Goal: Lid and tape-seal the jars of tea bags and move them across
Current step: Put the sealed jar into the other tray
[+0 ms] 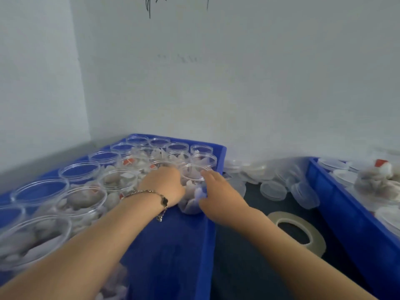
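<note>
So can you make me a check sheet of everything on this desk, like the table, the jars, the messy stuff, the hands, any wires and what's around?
Surface: dark table between two blue crates.
Job's things: left crate holds open jars, some with tea bags, some bare; one jar of tea bags sits between both hands; tape roll lies flat on the table; right crate holds lidded jars.
Clutter: loose clear lids heaped on the table by the wall.
Hands: left hand and right hand touch the jar's sides; grip blurred.
Cables: nothing seen.
Surroundings: white wall with dark scribbles; a bracelet on the left wrist.
</note>
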